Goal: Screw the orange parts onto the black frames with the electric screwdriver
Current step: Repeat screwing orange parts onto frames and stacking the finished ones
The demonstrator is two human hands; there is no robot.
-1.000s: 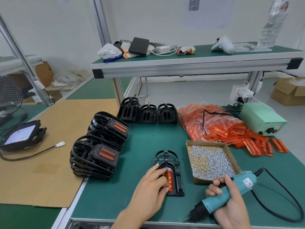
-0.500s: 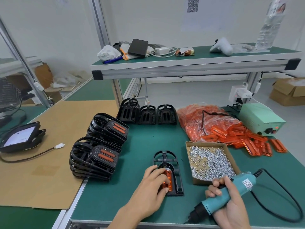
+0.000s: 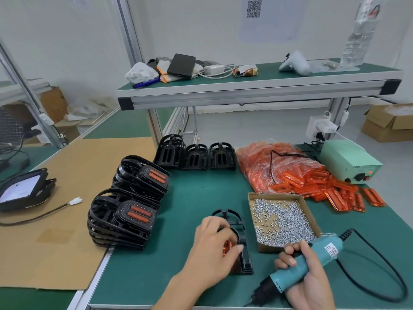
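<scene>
At a green-matted assembly bench (image 3: 178, 276), a person's left hand (image 3: 212, 253) rests on a black frame (image 3: 239, 249) lying flat near the front edge, fingers loosely curved over it and covering most of an orange part (image 3: 228, 247) seated in the frame; whether the fingers grip or merely press cannot be told. The right hand (image 3: 308, 276) has its fingers wrapped firmly around a teal electric screwdriver (image 3: 299, 269) with a black nose angled down to the left, a white label on its barrel too small to read, and a black cord (image 3: 380, 265) looping away. Just behind it, a shallow cardboard tray (image 3: 266, 248) holds a heap of small silvery screws (image 3: 281, 222). Translucent orange parts spill from a crinkled clear plastic bag (image 3: 268, 166) toward the right edge. To the left stand two stacks of finished ribbed black frames (image 3: 125, 220) with orange inserts, and three bare frames (image 3: 196, 155) stand upright at the back. A pale green power box (image 3: 348, 159) with a red switch sits far right. On the wall above the shelf hangs a sheet bearing a QR code (image 3: 254, 8).
</scene>
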